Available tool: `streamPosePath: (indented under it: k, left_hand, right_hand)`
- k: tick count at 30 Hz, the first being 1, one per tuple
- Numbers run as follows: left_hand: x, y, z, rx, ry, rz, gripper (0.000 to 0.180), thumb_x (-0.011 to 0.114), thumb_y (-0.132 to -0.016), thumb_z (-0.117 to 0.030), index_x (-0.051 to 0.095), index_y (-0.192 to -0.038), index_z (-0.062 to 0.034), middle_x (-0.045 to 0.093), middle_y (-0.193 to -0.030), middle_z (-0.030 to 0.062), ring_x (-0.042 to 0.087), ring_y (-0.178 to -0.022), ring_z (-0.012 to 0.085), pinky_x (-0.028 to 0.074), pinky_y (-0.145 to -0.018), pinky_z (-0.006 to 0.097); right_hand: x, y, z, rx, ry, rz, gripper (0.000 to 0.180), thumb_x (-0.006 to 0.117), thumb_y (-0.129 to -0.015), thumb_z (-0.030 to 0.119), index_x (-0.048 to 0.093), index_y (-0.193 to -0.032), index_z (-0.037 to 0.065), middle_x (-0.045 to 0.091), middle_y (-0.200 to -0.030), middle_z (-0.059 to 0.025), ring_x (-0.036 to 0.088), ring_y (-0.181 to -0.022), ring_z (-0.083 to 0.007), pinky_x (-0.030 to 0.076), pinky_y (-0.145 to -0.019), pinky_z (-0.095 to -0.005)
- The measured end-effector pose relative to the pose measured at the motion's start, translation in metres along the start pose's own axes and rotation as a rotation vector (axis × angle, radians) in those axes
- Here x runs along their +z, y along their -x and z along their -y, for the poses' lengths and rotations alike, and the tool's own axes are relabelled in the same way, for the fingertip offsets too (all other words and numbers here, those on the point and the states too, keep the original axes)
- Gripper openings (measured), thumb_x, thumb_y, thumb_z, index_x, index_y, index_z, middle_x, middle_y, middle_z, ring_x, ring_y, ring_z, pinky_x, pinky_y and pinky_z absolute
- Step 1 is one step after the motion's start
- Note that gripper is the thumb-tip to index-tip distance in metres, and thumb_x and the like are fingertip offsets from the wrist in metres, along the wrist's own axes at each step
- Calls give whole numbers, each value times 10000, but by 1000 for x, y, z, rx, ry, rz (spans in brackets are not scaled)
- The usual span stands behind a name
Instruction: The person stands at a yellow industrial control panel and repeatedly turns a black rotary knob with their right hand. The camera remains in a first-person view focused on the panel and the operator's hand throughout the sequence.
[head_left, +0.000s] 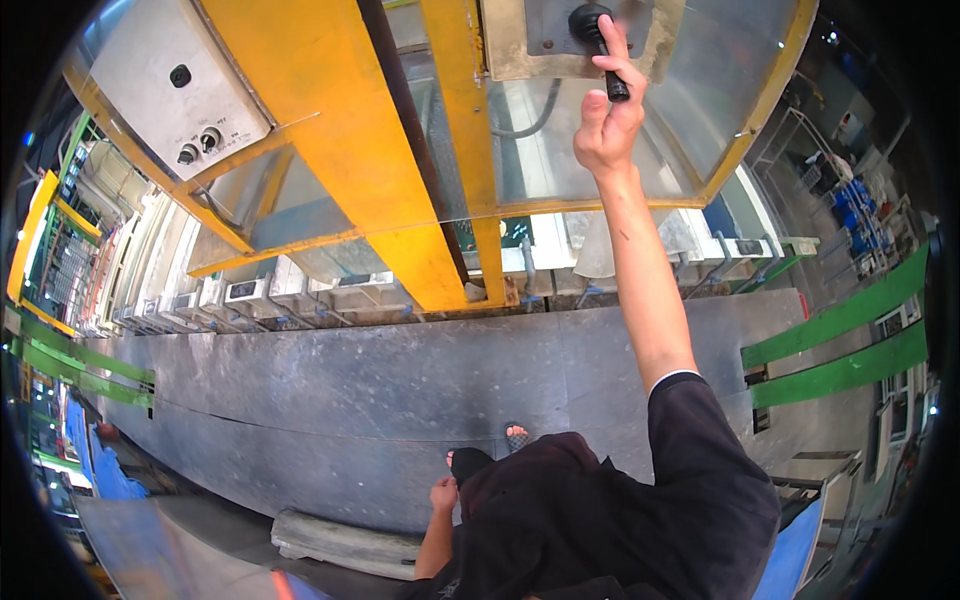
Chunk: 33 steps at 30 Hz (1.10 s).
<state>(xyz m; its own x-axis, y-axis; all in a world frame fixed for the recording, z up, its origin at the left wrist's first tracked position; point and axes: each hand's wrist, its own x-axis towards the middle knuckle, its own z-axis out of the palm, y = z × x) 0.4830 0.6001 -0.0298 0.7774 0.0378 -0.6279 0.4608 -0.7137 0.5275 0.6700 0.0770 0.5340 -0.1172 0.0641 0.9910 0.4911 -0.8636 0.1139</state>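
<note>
My right arm reaches up and forward, and my right hand (612,115) is closed round the black handle of a control lever (617,90). The lever comes out of a rounded black base on a grey-and-beige control panel (515,68) behind a yellow frame. Down at my side, close to my dark shorts, hangs my left hand (443,492). Its fingers look curled in, and whatever they may hold is too small to make out.
A pale switch panel (180,80) with black knobs is mounted at upper left, beside a wide yellow post (330,120). Clear sheets fill the yellow frame. Green rails (840,335) flank the grey walkway (330,380). White tanks (285,285) line its far edge.
</note>
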Motion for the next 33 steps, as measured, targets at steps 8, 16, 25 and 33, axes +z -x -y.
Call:
streamPosePath:
  k: [8,16,25,33]
  left_hand:
    - [6,-11,18,-10,30,21,296,593,-777,-273,644,-937,-30,653,-724,87,636,-698,199,485,-666,319]
    - [2,-5,11,7,-61,-13,337,584,-761,-318,649,-941,-40,655,-799,139,635,-798,262,477,-742,357]
    - [-3,0,5,-10,-50,-21,343,581,-759,-322,649,-950,-45,654,-821,152,630,-834,278,475,-763,365]
    - [-11,4,0,-57,46,25,314,590,-771,-292,648,-948,-40,660,-771,111,640,-779,220,480,-720,336]
  right_hand:
    - [-3,10,-10,54,25,-13,304,353,-941,304,385,-1051,22,411,-1279,-249,315,-1256,-367,219,-1036,-429]
    - [-2,12,-15,28,42,-45,307,395,-928,315,399,-1044,31,440,-1260,-233,332,-1245,-377,268,-1016,-419]
    - [-3,10,-9,38,73,-24,301,364,-938,308,381,-1035,24,427,-1262,-253,337,-1244,-367,240,-1026,-429]
    - [-3,9,-8,47,86,-38,305,357,-937,317,385,-1029,28,446,-1254,-233,358,-1232,-362,263,-1019,-415]
